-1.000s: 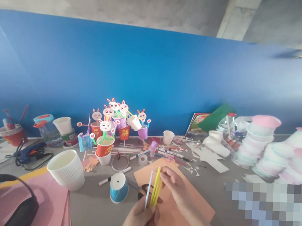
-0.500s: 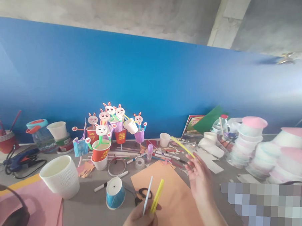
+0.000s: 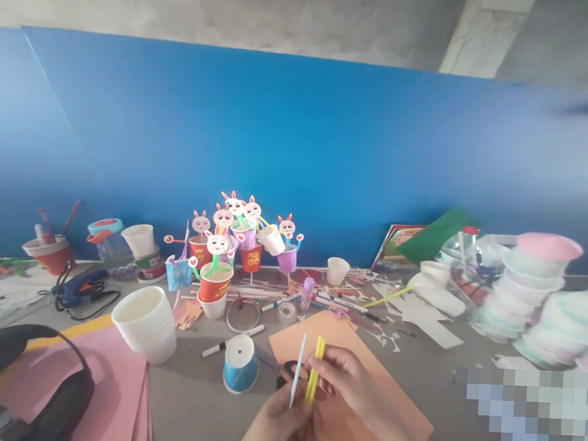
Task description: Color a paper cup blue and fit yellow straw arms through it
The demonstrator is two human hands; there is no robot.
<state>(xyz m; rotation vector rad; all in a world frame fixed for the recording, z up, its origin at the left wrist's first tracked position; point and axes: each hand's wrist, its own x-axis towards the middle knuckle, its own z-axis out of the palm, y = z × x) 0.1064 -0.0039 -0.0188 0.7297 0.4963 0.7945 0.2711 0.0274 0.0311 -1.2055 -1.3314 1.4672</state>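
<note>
My left hand (image 3: pixel 285 418) is closed around the lower ends of a pale blue straw (image 3: pixel 298 370) and a few yellow straws (image 3: pixel 315 377), all pointing upward. My right hand (image 3: pixel 348 382) pinches the yellow straws near their upper part, just right of the pale one. Both hands are over a sheet of orange paper (image 3: pixel 383 400). Black-handled scissors (image 3: pixel 290 370) lie partly hidden behind the straws. To the left, a blue-painted paper cup (image 3: pixel 240 368) stands upside down with a small hole in its base. Another yellow straw (image 3: pixel 389 297) rests among the scraps farther back.
A stack of white cups (image 3: pixel 148 324) stands left, beside pink paper (image 3: pixel 115 395) and black headphones (image 3: pixel 66 399). Rabbit-faced cup figures (image 3: pixel 217 269) line the back near a blue partition (image 3: pixel 297 136). Tall stacks of painted cups (image 3: pixel 524 295) stand right. A glue gun (image 3: pixel 84 287) lies far left.
My right hand has let go of the single yellow straw, now on the table at the back, and has come down to the yellow straws in my left hand. The view has shifted left.
</note>
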